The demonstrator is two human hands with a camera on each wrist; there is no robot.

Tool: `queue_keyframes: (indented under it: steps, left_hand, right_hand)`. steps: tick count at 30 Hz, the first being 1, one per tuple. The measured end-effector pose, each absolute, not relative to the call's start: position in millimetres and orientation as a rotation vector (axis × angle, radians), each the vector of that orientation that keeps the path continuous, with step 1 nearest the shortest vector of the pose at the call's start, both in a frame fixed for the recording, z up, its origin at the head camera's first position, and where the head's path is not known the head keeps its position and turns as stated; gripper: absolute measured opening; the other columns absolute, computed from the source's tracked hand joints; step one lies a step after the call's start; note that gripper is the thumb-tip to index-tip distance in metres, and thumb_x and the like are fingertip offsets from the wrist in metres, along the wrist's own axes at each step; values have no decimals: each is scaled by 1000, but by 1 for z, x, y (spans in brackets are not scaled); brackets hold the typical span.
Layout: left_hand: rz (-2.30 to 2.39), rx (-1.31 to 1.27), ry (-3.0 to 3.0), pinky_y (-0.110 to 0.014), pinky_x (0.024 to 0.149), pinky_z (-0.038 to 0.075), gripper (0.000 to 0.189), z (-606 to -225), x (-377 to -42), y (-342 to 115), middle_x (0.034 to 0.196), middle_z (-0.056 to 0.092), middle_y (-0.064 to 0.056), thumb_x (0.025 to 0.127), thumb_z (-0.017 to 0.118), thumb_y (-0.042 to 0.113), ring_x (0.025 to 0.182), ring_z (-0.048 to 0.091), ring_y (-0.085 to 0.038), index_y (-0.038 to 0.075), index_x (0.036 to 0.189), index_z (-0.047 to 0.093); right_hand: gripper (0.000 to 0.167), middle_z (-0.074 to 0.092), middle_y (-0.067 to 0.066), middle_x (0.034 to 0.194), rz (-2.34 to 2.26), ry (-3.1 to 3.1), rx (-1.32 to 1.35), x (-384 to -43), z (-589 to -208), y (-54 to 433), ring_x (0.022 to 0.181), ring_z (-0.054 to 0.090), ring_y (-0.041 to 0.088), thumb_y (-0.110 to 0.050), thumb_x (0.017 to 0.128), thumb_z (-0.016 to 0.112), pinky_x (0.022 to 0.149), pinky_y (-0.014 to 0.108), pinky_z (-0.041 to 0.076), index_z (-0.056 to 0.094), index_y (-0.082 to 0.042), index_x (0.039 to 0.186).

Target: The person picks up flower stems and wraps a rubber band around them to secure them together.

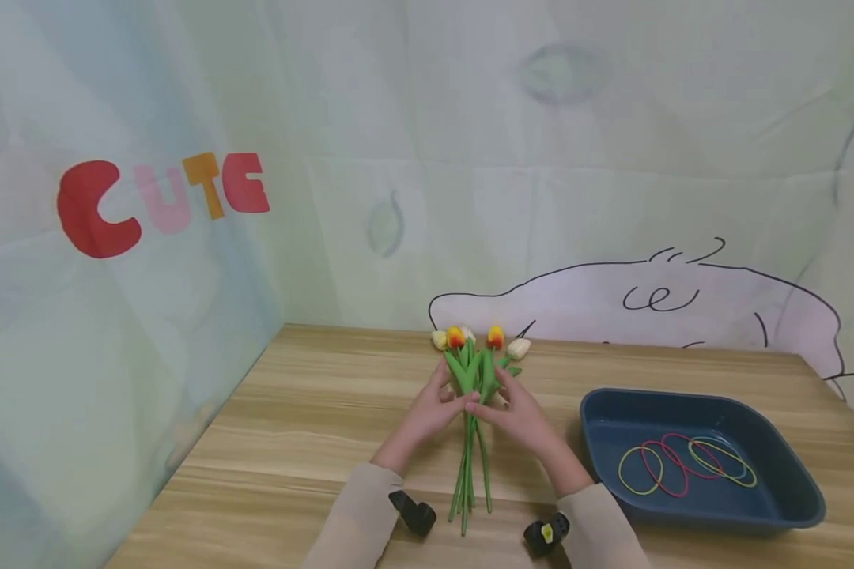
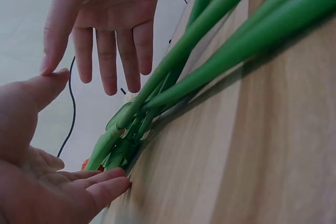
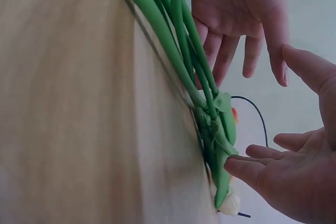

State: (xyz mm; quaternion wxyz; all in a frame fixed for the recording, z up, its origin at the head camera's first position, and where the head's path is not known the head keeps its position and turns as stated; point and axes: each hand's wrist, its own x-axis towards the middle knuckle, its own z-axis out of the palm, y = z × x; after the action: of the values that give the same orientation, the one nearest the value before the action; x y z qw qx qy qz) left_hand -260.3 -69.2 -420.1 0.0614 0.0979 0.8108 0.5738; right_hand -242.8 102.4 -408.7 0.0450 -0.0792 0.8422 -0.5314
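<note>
And here we are at the wood-grained counter [image 1: 327,411], where the loose bunch of orange-yellow and creamy white tulips with green stems [image 1: 487,371] lies flat, blooms towards the pale backdrop [image 1: 334,237], stem ends towards the person! The bare left hand [image 1: 427,408] is on one side, the bare right hand [image 1: 518,415] on the other, thumb tips meeting above the stems. Each grip stands apart, fingers extended beside the leaves. Over to the right, the dark blue, rounded rectangular tray [image 1: 768,498] carries overlapping red, yellow and bluish bands [image 1: 720,472]!
</note>
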Motion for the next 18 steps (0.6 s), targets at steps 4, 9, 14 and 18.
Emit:
queue_keyframes:
  steps: [4,9,14,18]
  left_hand:
    - [1753,308,2438,-58,101,45,84,-422,-259,-67,147,37,-27,93,66,26,124,49,-46,12,155,12]
    - [1780,295,2413,-54,96,51,83,-425,-260,-66,143,41,-28,92,66,25,120,54,-43,11,155,12]
    - [1767,283,2420,-48,93,54,85,-427,-260,-65,138,45,-30,91,67,22,118,56,-42,5,154,13]
    - [1745,281,2406,-40,88,57,83,-427,-260,-65,133,50,-29,91,68,20,112,60,-38,1,152,16]
  right_hand:
    - [86,29,25,152,-1637,2535,-190,-243,-412,102,133,36,49,-36,86,72,104,63,39,27,-2,150]
    - [84,35,27,148,-1656,2511,-160,-244,-415,103,127,46,44,-33,85,74,103,58,44,30,-1,148]
    - [81,40,32,143,-1660,2485,-118,-245,-418,105,125,48,45,-31,85,74,102,56,45,33,4,145]
    - [78,45,29,140,-1639,2476,-93,-246,-421,106,126,47,44,-32,84,74,103,58,43,37,3,143]
